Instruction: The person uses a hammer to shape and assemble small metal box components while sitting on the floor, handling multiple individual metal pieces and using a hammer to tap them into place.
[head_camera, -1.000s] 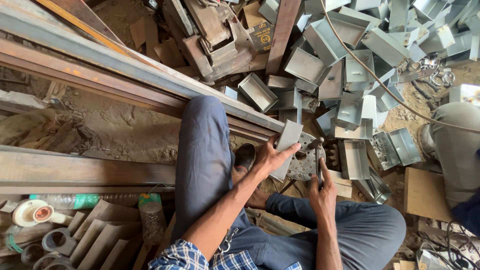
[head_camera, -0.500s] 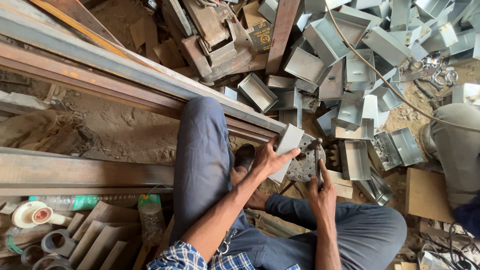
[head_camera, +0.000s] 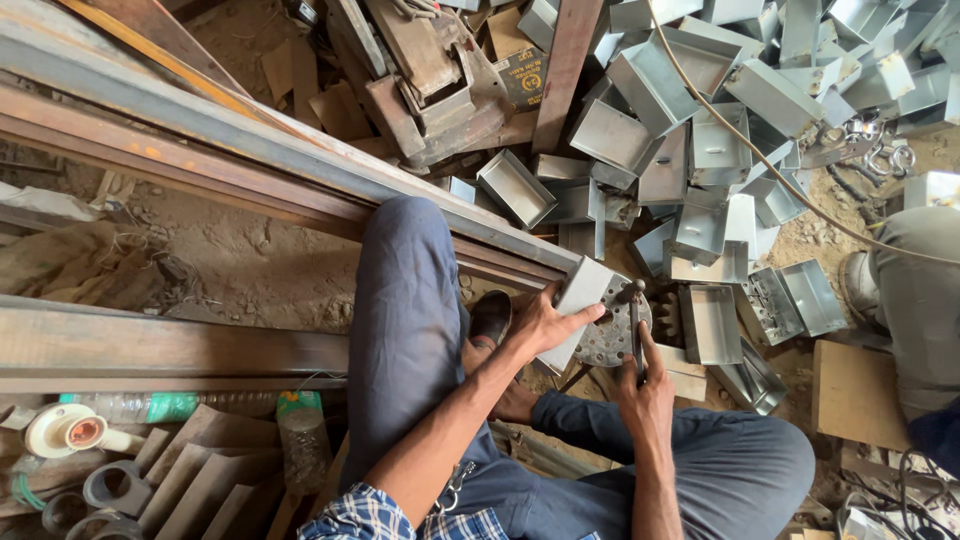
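I sit on the ground with my legs bent. My left hand (head_camera: 545, 322) grips a grey sheet-metal box (head_camera: 581, 289) and holds it tilted against a round perforated metal block (head_camera: 612, 335). My right hand (head_camera: 645, 382) is closed around the handle of a hammer (head_camera: 634, 318), whose head rests over the block next to the box. A large heap of similar grey metal boxes (head_camera: 700, 130) lies just beyond the block.
Long rusty steel beams (head_camera: 200, 130) run across the sandy ground on the left. Plastic bottles (head_camera: 160, 407), tape rolls (head_camera: 65, 432) and metal angles lie at the lower left. A cable (head_camera: 760, 160) crosses the box heap. Another person's leg (head_camera: 915, 300) is at the right edge.
The hammer in my right hand has shifted slightly over the block. My left hand keeps the box in the same place.
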